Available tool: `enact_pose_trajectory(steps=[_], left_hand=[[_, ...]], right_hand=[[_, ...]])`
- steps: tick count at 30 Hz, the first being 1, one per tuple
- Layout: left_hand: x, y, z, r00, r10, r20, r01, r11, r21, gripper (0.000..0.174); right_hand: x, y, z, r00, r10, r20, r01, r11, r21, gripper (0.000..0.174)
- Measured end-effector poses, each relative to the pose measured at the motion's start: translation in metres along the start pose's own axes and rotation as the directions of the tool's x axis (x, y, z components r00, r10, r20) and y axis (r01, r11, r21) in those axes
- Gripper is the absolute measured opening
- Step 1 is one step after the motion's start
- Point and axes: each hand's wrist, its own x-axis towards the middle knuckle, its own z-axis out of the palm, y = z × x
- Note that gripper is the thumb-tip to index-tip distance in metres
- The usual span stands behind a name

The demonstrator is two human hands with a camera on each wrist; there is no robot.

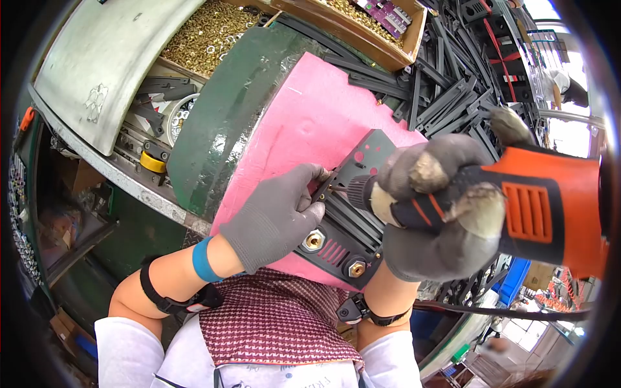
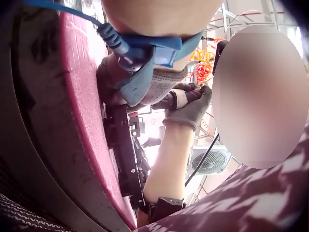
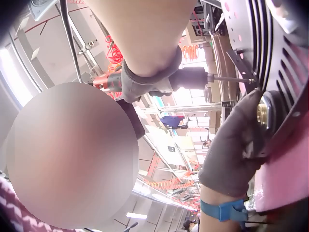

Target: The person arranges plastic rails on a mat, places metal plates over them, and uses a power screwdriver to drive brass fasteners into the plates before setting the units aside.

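My gloved right hand grips an orange and black power screwdriver. Its long bit points at a narrow black metal bracket standing up from a dark slotted metal panel. The gloved left hand pinches this bracket between thumb and forefinger, right beside the bit's tip. Two brass hex fittings sit in the panel near the left hand and the panel's near edge. In the left wrist view, the left hand's fingers are mostly hidden behind the wrist and strap.
Pink foam lies under the panel on a green-covered bench. Many black metal strips are heaped at the back right. Small brass parts fill a bin at the back left, with a cardboard box beyond the foam.
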Motion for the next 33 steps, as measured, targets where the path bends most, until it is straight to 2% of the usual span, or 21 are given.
enact_pose_trajectory(steps=[3, 5, 12, 14, 15, 17, 22, 24, 25, 27, 28, 30, 33], left_hand=[[0.000, -0.003, -0.001, 0.998, 0.064, -0.012, -0.064, 0.998, 0.007, 0.043], [0.000, 0.000, -0.003, 1.000, 0.009, 0.025, -0.008, 1.000, -0.014, 0.044], [-0.004, 0.004, -0.015, 0.999, 0.018, 0.048, -0.016, 0.999, -0.035, 0.041], [-0.005, 0.020, -0.031, 0.963, -0.178, 0.202, 0.232, 0.929, -0.289, 0.038], [-0.003, 0.017, -0.034, 0.965, -0.172, 0.201, 0.225, 0.932, -0.286, 0.038], [0.000, 0.006, -0.035, 0.973, -0.038, 0.229, 0.140, 0.883, -0.448, 0.038], [0.005, 0.003, -0.033, 0.973, 0.018, 0.231, 0.113, 0.835, -0.539, 0.035], [0.007, 0.004, -0.033, 0.957, -0.022, 0.289, 0.188, 0.807, -0.560, 0.034], [0.007, 0.004, -0.033, 0.958, -0.017, 0.285, 0.181, 0.808, -0.561, 0.034], [0.008, 0.005, -0.033, 0.935, -0.056, 0.350, 0.250, 0.804, -0.539, 0.042], [0.010, 0.001, -0.031, 0.936, -0.055, 0.349, 0.248, 0.804, -0.541, 0.042], [0.014, -0.008, -0.025, 0.932, 0.027, 0.362, 0.246, 0.685, -0.686, 0.053], [0.013, -0.005, -0.024, 0.931, -0.033, 0.364, 0.286, 0.687, -0.668, 0.055]], right_hand=[[0.005, -0.004, -0.003, 1.000, -0.013, 0.021, 0.013, 1.000, 0.025, 0.056], [0.006, -0.003, -0.002, 0.999, -0.017, 0.031, 0.016, 0.999, 0.038, 0.056], [0.001, -0.004, 0.000, 0.999, -0.024, 0.041, 0.020, 0.996, 0.087, 0.055], [-0.001, -0.009, -0.005, 0.999, -0.038, 0.038, 0.034, 0.995, 0.095, 0.055], [-0.003, -0.011, -0.003, 0.998, -0.048, 0.038, 0.044, 0.994, 0.099, 0.054], [0.001, -0.008, -0.001, 0.998, -0.058, 0.035, 0.054, 0.993, 0.109, 0.054], [0.005, -0.019, -0.007, 0.995, -0.092, 0.037, 0.087, 0.989, 0.121, 0.054], [0.015, -0.010, -0.004, 0.993, -0.107, 0.046, 0.100, 0.986, 0.130, 0.054], [0.013, -0.012, -0.002, 0.992, -0.113, 0.052, 0.105, 0.985, 0.137, 0.053], [0.015, -0.013, -0.002, 0.990, -0.127, 0.060, 0.117, 0.981, 0.152, 0.053], [0.018, -0.013, -0.002, 0.990, -0.129, 0.062, 0.118, 0.980, 0.158, 0.053], [0.014, -0.016, -0.003, 0.988, -0.139, 0.065, 0.126, 0.977, 0.174, 0.053], [0.012, -0.016, -0.002, 0.987, -0.146, 0.064, 0.131, 0.972, 0.195, 0.053]])
